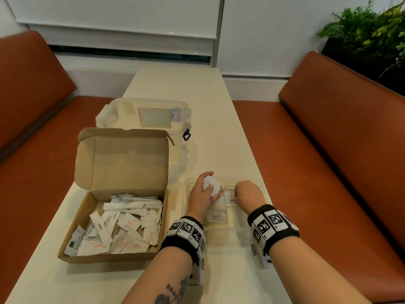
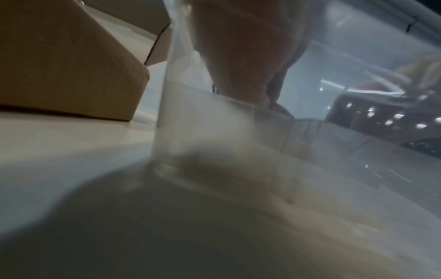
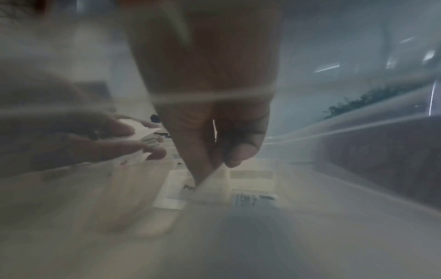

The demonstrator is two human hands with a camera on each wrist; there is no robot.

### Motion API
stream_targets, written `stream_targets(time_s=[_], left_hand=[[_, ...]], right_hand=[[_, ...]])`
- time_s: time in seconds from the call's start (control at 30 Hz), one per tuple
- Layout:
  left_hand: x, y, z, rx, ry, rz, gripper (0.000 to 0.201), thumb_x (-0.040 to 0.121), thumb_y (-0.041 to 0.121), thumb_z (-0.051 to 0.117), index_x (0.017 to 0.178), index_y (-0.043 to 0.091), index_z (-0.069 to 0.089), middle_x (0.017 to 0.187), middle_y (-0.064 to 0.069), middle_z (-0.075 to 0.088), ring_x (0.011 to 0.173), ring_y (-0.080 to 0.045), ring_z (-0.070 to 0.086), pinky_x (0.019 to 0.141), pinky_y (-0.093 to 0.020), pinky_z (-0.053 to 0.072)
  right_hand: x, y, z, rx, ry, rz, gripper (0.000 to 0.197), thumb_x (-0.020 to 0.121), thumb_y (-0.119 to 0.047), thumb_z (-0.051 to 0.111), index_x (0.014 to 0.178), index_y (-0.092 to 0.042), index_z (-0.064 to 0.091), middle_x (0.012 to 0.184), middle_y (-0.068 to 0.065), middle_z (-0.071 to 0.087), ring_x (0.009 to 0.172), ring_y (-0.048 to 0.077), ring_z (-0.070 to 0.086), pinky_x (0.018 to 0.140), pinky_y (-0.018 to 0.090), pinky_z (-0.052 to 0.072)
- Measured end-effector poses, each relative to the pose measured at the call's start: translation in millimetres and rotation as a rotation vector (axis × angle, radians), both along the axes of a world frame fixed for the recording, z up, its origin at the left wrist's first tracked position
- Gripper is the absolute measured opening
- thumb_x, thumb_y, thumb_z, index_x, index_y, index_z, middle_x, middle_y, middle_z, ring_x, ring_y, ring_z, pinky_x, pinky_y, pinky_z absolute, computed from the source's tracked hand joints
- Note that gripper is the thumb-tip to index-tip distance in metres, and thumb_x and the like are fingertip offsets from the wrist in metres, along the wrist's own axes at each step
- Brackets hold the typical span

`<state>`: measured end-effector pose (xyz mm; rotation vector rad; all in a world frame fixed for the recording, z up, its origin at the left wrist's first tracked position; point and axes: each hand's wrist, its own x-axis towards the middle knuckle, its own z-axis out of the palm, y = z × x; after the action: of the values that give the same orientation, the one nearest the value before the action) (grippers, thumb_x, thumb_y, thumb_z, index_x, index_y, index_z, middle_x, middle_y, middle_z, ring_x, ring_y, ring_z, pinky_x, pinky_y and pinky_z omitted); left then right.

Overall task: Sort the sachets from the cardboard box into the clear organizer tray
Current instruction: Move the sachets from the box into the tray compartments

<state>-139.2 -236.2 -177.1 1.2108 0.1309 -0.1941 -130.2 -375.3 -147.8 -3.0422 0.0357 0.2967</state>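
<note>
The head view is bright and sharp, but bends at its edges. The 2 wrist views are dim, blurry and foggy, maybe from clear plastic.

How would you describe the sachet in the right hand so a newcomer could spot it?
On the table right of the cardboard box sits the clear tray. In it, the right hand pinches a white sachet with black print; those nearby lie flat.
</note>
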Motion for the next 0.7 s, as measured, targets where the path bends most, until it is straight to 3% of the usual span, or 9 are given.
stream_targets(time_s=[0.13, 0.2, 0.27, 0.43, 0.53, 0.63, 0.7], left_hand=[[0, 0, 1, 0.009, -0.002, 0.000, 0.045, 0.094, -0.005, 0.035, 0.104, 0.029, 0.061, 0.110, 0.003, 0.050, 0.087, -0.018, 0.071, 0.076, -0.027, 0.058], [-1, 0, 2, 0.010, -0.001, -0.004, 0.044, 0.094, -0.005, 0.035, 0.106, 0.029, 0.061, 0.111, 0.002, 0.050, 0.090, -0.021, 0.071, 0.076, -0.026, 0.057], [-1, 1, 3, 0.011, -0.001, -0.007, 0.043, 0.094, -0.005, 0.035, 0.108, 0.027, 0.061, 0.112, 0.001, 0.050, 0.091, -0.021, 0.071, 0.076, -0.026, 0.057], [-2, 1, 3, 0.021, -0.013, -0.006, 0.042, 0.095, -0.005, 0.036, 0.108, 0.027, 0.060, 0.111, 0.002, 0.051, 0.088, -0.018, 0.071, 0.074, -0.025, 0.057], [-2, 1, 4, 0.016, -0.004, -0.002, 0.042, 0.094, -0.005, 0.037, 0.107, 0.027, 0.061, 0.111, 0.002, 0.051, 0.091, -0.020, 0.070, 0.076, -0.026, 0.057], [-2, 0, 5, 0.021, 0.000, 0.007, 0.043, 0.094, -0.006, 0.037, 0.109, 0.026, 0.061, 0.101, 0.002, 0.052, 0.088, -0.019, 0.068, 0.075, -0.026, 0.058], [-3, 0, 6, 0.016, -0.001, 0.016, 0.043, 0.094, -0.007, 0.037, 0.110, 0.025, 0.061, 0.104, 0.001, 0.053, 0.091, -0.018, 0.066, 0.073, -0.024, 0.057]], right_hand=[[-1, 1, 0, 0.015, -0.037, 0.042, 0.016, 0.084, 0.000, 0.049, 0.088, -0.015, 0.052, 0.106, 0.011, 0.060, 0.096, 0.029, 0.058, 0.070, 0.030, 0.040], [-1, -1, -2, 0.035, -0.053, 0.046, 0.019, 0.084, -0.003, 0.051, 0.086, -0.018, 0.040, 0.104, 0.011, 0.059, 0.095, 0.029, 0.057, 0.067, 0.029, 0.036], [-2, -3, -4, 0.046, -0.067, 0.036, 0.018, 0.085, -0.005, 0.050, 0.086, -0.018, 0.038, 0.103, 0.010, 0.058, 0.094, 0.029, 0.057, 0.067, 0.029, 0.036], [-3, -4, -6, 0.069, -0.081, 0.011, 0.014, 0.088, -0.005, 0.045, 0.084, -0.017, 0.039, 0.100, 0.011, 0.060, 0.089, 0.027, 0.056, 0.066, 0.029, 0.037], [-3, -3, -2, 0.117, -0.101, 0.005, 0.013, 0.086, -0.010, 0.053, 0.081, -0.016, 0.042, 0.095, 0.009, 0.061, 0.078, 0.021, 0.049, 0.065, 0.028, 0.037], [-2, 4, 9, 0.331, -0.209, -0.014, 0.017, 0.088, -0.026, 0.060, 0.078, -0.015, 0.051, 0.082, 0.003, 0.063, 0.070, 0.016, 0.051, 0.061, 0.026, 0.036], [0, 11, 17, 0.526, -0.242, -0.021, 0.017, 0.088, -0.029, 0.061, 0.081, -0.013, 0.060, 0.079, -0.001, 0.064, 0.070, 0.013, 0.055, 0.062, 0.025, 0.041]])
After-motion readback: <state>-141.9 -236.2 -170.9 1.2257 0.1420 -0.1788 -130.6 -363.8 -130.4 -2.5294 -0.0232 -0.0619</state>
